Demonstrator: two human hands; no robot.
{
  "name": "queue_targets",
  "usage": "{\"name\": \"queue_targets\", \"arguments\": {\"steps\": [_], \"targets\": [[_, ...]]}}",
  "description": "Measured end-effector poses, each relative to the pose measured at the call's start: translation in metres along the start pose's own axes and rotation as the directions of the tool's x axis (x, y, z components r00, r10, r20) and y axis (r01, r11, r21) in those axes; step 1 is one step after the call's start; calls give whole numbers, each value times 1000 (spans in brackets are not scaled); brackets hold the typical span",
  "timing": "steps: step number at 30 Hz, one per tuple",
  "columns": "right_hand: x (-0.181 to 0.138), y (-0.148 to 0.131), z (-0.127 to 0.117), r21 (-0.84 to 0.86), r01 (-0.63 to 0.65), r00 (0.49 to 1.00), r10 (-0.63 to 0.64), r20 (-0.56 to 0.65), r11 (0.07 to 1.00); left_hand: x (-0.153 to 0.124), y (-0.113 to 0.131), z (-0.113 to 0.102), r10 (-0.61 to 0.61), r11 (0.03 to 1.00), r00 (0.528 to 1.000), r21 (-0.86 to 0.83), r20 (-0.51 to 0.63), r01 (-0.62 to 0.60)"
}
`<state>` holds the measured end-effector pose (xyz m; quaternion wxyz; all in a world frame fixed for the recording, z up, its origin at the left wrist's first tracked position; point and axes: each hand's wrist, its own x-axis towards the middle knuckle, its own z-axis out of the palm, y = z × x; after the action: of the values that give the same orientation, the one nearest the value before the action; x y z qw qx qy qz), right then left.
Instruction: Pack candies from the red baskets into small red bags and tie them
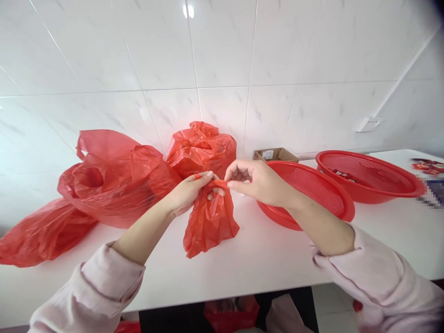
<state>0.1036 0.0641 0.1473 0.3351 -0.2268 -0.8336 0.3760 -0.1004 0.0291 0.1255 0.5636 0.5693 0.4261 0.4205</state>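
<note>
A small red plastic bag (pixel 211 227) hangs from both hands above the front of the white table. My left hand (pixel 190 190) is closed around its gathered neck, with a bit of red film showing between the fingers. At the bag's upper right end, my right hand (pixel 255 181) pinches a twisted strip of the same film between thumb and forefinger. What the bag contains cannot be made out. Just behind the hands stands a full, knotted red bag (pixel 203 147).
Large red bags (pixel 114 185) lie to the left, one slumped at the far left (pixel 45 231). Two red perforated baskets (pixel 312 187) stand on the right of the white table (pixel 263 263). A small cardboard box (pixel 277 154) sits by the tiled wall, below a socket (pixel 369 124).
</note>
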Motion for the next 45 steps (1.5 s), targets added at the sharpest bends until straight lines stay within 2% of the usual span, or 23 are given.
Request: {"name": "queue_targets", "arguments": {"steps": [3, 5, 7, 8, 10, 12, 14, 15, 16, 18, 20, 22, 23, 27, 29, 31, 33, 35, 38, 41, 45], "targets": [[-6, 2, 8, 85, 50, 997, -45, -59, 995, -6, 6, -2, -15, 984, 995, 175, 97, -2], [-5, 17, 19, 180, 26, 992, -3, -128, 983, -10, 7, 0, -39, 951, 986, 310, 160, -13], [-2, 38, 33, 284, -45, 991, 79, -110, 958, -12, 3, 3, -30, 888, 989, 458, 147, -41], [-1, 49, 41, 325, -85, 989, 119, -84, 942, -13, -1, 5, 7, 838, 995, 542, 95, -57], [-2, 65, 53, 385, -147, 983, 177, -44, 911, -13, -13, 8, 174, 705, 984, 704, -48, -90], [-4, 73, 60, 434, -168, 982, 186, 1, 885, -13, -24, 12, 396, 568, 910, 811, -120, -140], [-8, 72, 61, 478, -158, 987, 145, 64, 864, -13, -33, 15, 554, 481, 827, 848, -96, -224], [-11, 70, 60, 491, -150, 988, 116, 98, 858, -14, -35, 17, 590, 461, 804, 848, -73, -262], [-14, 66, 58, 483, -142, 988, 94, 123, 864, -14, -36, 18, 598, 452, 800, 844, -47, -288], [-23, 59, 52, 382, -137, 988, 96, 124, 914, -17, -39, 17, 553, 448, 833, 843, 0, -298], [-37, 57, 46, 195, -155, 988, 148, 52, 969, -24, -47, 11, 475, 461, 880, 848, 12, -261], [-56, 63, 41, 60, -194, 980, 196, -33, 979, -39, -65, 1, 420, 525, 906, 828, -51, -196], [-67, 70, 40, 46, -221, 973, 223, -55, 974, -49, -78, -4, 402, 577, 909, 802, -115, -154], [-101, 109, 43, 164, -371, 921, 384, -58, 914, -90, -132, -14, 285, 795, 856, 605, -431, 40], [-106, 124, 55, 247, -426, 887, 456, -75, 870, -98, -147, -7, 230, 861, 835, 505, -501, 66], [-103, 130, 72, 318, -431, 858, 493, -145, 844, -95, -154, 7, 244, 895, 812, 445, -530, 21], [-95, 128, 94, 293, -412, 837, 486, -252, 862, -83, -157, 23, 328, 877, 779, 479, -535, -40], [-89, 125, 114, 155, -412, 831, 440, -340, 898, -69, -161, 36, 401, 823, 761, 565, -510, -55], [-86, 130, 131, -118, -415, 852, 340, -398, 902, -59, -169, 43, 397, 775, 788, 632, -470, -13], [-86, 147, 123, -289, -381, 886, 257, -387, 878, -64, -178, 40, 339, 774, 809, 631, -480, 50], [-82, 161, 99, -365, -324, 923, 206, -326, 873, -76, -185, 37, 280, 772, 806, 621, -522, 133]]}}
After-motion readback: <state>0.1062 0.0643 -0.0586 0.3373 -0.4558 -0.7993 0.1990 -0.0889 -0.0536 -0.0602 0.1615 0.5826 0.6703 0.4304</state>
